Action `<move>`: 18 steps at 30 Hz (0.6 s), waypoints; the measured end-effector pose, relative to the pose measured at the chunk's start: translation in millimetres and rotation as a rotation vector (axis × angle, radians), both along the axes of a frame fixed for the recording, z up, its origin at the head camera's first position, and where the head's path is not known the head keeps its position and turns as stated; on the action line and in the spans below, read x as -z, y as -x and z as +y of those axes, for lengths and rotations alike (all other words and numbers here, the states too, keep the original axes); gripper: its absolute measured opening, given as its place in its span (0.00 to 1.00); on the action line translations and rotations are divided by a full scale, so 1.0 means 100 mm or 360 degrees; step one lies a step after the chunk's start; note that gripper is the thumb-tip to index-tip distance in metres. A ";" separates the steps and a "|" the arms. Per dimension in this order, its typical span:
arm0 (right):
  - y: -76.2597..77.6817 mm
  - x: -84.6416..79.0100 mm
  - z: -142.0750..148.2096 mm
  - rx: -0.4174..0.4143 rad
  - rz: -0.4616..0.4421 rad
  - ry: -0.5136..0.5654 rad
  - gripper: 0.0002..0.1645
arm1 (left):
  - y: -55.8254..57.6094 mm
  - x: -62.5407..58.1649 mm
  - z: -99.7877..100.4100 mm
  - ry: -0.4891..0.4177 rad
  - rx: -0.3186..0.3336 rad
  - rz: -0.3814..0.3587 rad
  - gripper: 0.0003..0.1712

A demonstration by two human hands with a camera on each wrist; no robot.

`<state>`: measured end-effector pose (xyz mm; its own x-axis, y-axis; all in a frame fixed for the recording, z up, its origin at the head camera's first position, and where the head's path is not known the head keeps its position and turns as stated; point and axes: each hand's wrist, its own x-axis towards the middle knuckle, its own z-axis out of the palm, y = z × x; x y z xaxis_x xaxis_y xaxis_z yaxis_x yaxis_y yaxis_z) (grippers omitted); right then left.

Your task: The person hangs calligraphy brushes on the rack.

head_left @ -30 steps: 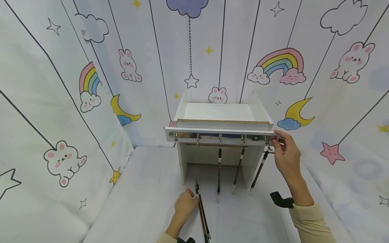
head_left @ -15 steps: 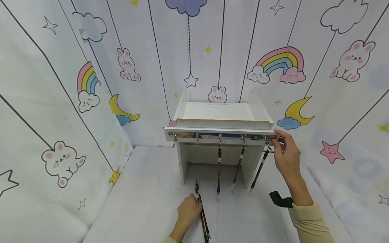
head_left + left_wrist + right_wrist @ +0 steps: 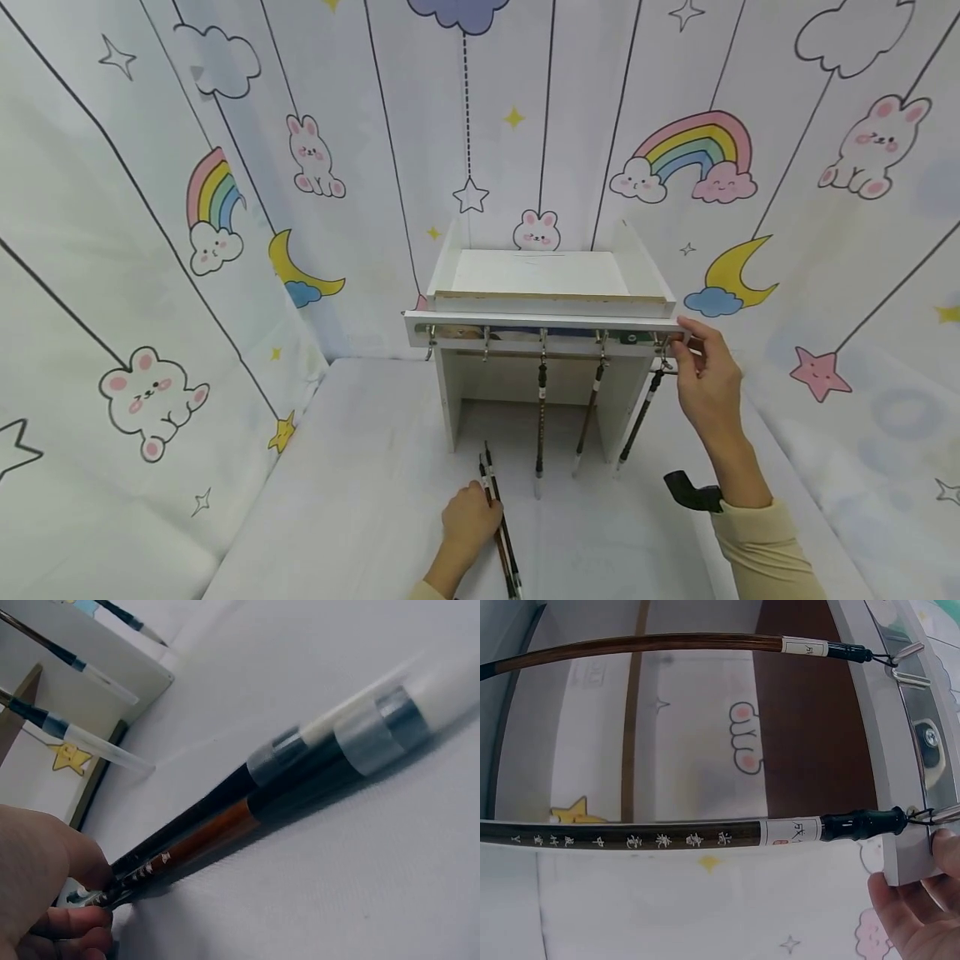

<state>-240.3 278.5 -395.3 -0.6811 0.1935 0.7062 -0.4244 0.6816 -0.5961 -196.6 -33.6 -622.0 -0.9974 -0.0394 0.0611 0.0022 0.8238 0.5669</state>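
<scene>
My left hand [image 3: 471, 518] pinches a brown calligraphy brush [image 3: 214, 831] near its top end, between thumb and fingers. Right beside it on the white surface lies a black calligraphy brush [image 3: 201, 810]; whether the fingers also touch that one, I cannot tell. Both have white tips pointing toward me. At the right end of a white shelf rack [image 3: 525, 320], my right hand [image 3: 708, 375] grips the front bar, thumb below the hook strip. Hanging by loops from its hooks are a middle brush [image 3: 541, 421], another brush [image 3: 590, 408] and a right-hand brush [image 3: 640, 423].
Two hooks on the left, a far left hook [image 3: 431, 340] and its neighbouring hook [image 3: 487, 342], carry no brush. White cloth [image 3: 360, 500] covers the table. A patterned curtain [image 3: 360, 167] with rabbits and rainbows stands behind and at both sides.
My left hand has moved slightly right and onto the lying brushes, and its fingers now pinch the brown one. The brushes' top ends have spread a little apart. My right hand stays on the rack.
</scene>
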 end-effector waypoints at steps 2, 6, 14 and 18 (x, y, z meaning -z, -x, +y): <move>0.00 0.00 0.00 -0.0002 0.0004 -0.0001 0.26 | -0.01 -0.01 0.01 -0.0010 -0.0015 -0.0014 0.12; 0.01 0.00 0.00 -0.0006 0.0018 -0.0001 0.26 | -0.01 0.00 0.01 -0.0025 -0.0040 -0.0020 0.14; -0.01 -0.01 -0.01 0.0002 -0.0007 0.0000 0.26 | -0.02 0.03 0.00 -0.0218 -0.0068 -0.0067 0.11; -0.01 0.00 -0.01 0.0005 -0.0024 0.0003 0.26 | 0.00 0.03 -0.01 -0.0321 -0.0114 -0.0086 0.11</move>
